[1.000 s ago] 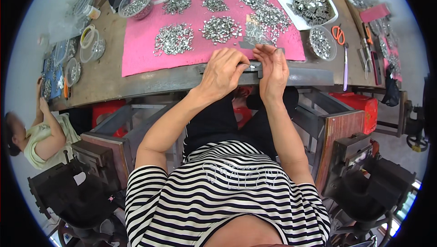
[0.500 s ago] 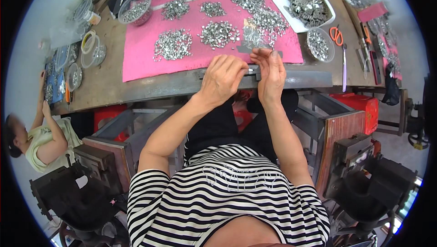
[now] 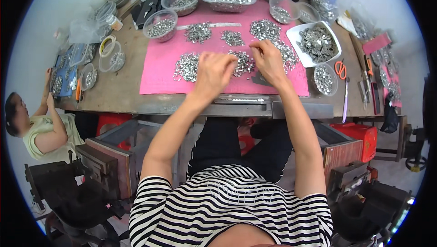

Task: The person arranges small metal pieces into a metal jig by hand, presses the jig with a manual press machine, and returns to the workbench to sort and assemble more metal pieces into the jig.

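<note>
My left hand point(image 3: 213, 73) is over the pink mat point(image 3: 157, 72), between two piles of small shiny metal pieces. Its fingers are curled into a pinch, and anything between the tips is too small to make out. Close by on the right, my right hand point(image 3: 269, 62) bends down over the mat, thumb and fingers drawn together beside the middle pile point(image 3: 244, 63). Its fingertips are partly hidden. A metal pile point(image 3: 185, 66) lies left of my left hand. Along the table's front edge, a grey metal bar point(image 3: 298, 110) runs below both hands, with a shiny strip point(image 3: 241, 100) beside it.
Clear tubs of metal pieces, including a large one point(image 3: 228, 7), stand at the back. A white tray point(image 3: 295, 35) and a round tub point(image 3: 324, 93) sit at right, near orange-handled scissors point(image 3: 340, 70) and a purple-handled tool point(image 3: 345, 106). Another person point(image 3: 45, 131) works at far left.
Both hands have left the table's front edge and reached forward over the mat, moving apart slightly. The view has shifted, showing more of the back of the table.
</note>
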`<state>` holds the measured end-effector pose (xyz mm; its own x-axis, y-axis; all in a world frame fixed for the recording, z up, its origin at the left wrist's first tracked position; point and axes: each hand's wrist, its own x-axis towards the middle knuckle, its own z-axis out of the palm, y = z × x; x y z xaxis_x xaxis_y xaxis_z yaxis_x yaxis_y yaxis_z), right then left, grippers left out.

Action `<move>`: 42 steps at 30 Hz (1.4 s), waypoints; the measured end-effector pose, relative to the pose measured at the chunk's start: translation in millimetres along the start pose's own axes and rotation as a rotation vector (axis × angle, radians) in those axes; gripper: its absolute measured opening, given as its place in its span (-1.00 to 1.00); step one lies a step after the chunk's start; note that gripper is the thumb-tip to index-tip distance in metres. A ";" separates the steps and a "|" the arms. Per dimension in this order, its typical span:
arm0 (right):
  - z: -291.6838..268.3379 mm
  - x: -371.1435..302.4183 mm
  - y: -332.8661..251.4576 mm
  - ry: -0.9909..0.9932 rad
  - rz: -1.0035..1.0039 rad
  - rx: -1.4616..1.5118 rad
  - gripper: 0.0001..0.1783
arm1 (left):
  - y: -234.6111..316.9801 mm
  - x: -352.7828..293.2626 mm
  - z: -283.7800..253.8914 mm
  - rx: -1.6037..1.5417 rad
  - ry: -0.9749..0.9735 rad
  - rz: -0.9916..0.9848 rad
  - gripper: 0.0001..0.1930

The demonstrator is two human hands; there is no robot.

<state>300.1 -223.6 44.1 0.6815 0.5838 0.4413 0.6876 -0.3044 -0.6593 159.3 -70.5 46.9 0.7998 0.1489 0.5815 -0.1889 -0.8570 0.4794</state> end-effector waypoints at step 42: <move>-34.5 -119.0 -36.1 -0.062 0.151 0.280 -0.93 | -1.8 -16.0 10.9 -0.049 -0.276 0.068 -0.91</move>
<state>202.9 -308.0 36.4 0.7479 0.5955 0.2933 0.4781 -0.1769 -0.8603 153.1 -76.7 29.6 0.9079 -0.0539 0.4157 -0.2696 -0.8346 0.4805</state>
